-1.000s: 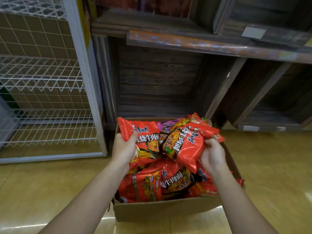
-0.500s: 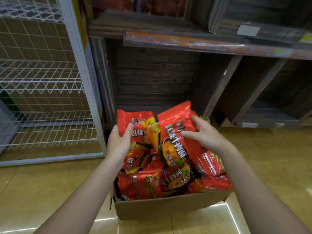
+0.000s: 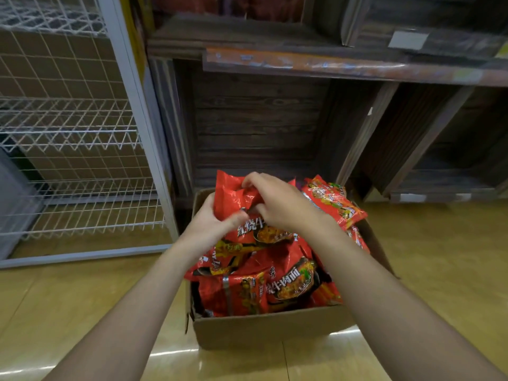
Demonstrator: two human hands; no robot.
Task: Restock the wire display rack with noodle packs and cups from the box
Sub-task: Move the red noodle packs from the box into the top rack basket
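The cardboard box [image 3: 264,329] brims with red noodle packs [image 3: 288,281] (one lies tilted at its far right corner); left grip [image 3: 211,229] and right grip [image 3: 277,204] both clamp one raised pack [image 3: 233,196].

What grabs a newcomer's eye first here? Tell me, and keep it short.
The bright red noodle packs heaped in the cardboard box on the floor, bottom centre. Above them, the left hand and right hand both grip a red pack over the box. At left stands the white wire rack.
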